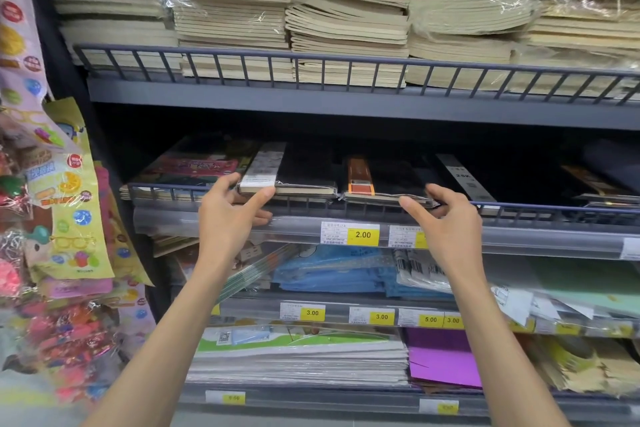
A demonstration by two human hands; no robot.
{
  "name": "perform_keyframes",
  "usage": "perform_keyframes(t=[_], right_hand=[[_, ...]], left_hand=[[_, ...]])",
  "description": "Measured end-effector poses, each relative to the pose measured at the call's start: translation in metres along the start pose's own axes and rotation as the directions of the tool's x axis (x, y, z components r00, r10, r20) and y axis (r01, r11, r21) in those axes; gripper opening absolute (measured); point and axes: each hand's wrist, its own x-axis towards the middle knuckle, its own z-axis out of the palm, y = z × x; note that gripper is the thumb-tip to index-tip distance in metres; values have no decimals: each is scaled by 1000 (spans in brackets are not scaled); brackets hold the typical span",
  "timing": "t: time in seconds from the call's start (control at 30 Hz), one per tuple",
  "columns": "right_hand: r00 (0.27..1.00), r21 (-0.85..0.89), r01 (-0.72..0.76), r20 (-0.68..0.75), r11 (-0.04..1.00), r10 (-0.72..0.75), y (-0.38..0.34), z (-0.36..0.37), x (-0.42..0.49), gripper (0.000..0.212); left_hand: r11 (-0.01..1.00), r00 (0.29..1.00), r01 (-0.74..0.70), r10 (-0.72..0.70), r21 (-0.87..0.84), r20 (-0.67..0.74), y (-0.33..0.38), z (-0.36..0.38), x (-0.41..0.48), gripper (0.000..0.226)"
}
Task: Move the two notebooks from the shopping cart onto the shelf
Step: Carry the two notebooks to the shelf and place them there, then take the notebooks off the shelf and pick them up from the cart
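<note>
Two black notebooks lie side by side on the middle shelf (519, 210), resting over its front wire rail. The left notebook (304, 170) has a white band along its spine side; my left hand (232, 208) holds its near left corner, thumb on the front edge. The right notebook (391, 180) has an orange band; my right hand (446, 215) pinches its near right corner. The shopping cart is out of view.
Stacks of beige notebooks in plastic wrap fill the top shelf (242, 10). Yellow price tags (363, 235) line the shelf edges. Blue folders (332, 270) and purple paper (446, 364) sit on lower shelves. Colourful hanging packets (59, 218) crowd the left side.
</note>
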Motion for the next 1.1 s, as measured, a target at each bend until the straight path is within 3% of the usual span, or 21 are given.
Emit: perform_keyframes(t=[0.3, 0.47, 0.57, 0.73, 0.83, 1.1], right_hand=[[1000, 0, -1, 11, 1000, 1, -1, -9, -12, 63], [994, -206, 34, 111, 978, -11, -8, -25, -26, 64], [973, -417, 66, 229, 906, 34, -18, -36, -34, 70], [944, -619, 76, 298, 782, 144, -44, -57, -37, 73], [911, -708, 99, 346, 699, 222, -61, -73, -39, 63], [833, -790, 161, 430, 591, 348, -135, -119, -37, 58]], left_hand=[[997, 1000, -30, 29, 74, 7, -1, -11, -17, 65], [932, 994, -95, 70, 350, 83, 7, -30, -33, 57], [835, 985, -117, 28, 538, 171, 12, -44, -36, 57], [533, 939, -188, -148, 825, 310, 44, -54, -42, 59], [412, 922, -255, -169, 875, 349, 70, -58, -43, 58], [253, 831, -435, -257, 864, 494, 152, -75, -35, 53]])
